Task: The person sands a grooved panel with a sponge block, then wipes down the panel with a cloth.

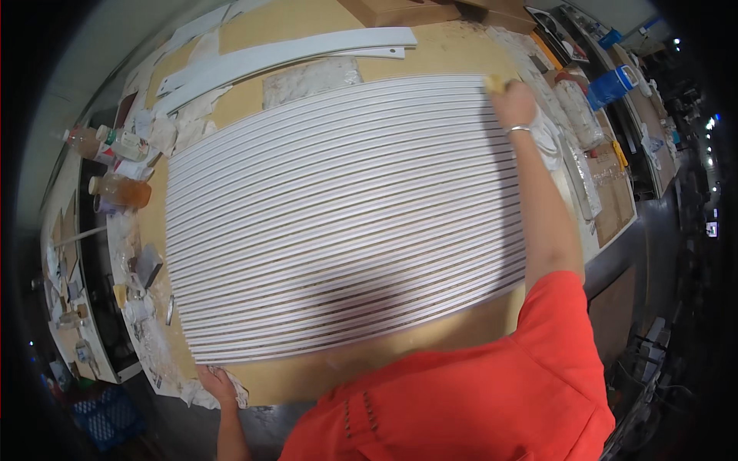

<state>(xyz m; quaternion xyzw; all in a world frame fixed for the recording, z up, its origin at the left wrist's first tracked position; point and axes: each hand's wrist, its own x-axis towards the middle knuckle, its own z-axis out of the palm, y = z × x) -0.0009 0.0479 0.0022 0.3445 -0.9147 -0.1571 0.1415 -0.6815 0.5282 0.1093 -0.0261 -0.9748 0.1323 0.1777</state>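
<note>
A large white slatted panel [338, 215] with many parallel ridges and grooves lies across the worktable. At its far right corner my right hand [518, 106], slightly blurred, is closed on a small yellow sponge-like pad [495, 83] that touches the slat ends. A bracelet circles that wrist, and white cloth [546, 142] lies beside it. My left hand [217, 384] grips the panel's near left corner, its fingertips partly hidden at the edge. Crumpled white cloth [201, 396] lies around and under this hand.
Long white boards [292, 55] lie beyond the panel. Several bottles, one with amber liquid [123, 190], crowd the left edge near a grey block [148, 265]. A blue jug [610, 87] stands on the right among wrapped bundles. A cardboard box [400, 12] sits at the back.
</note>
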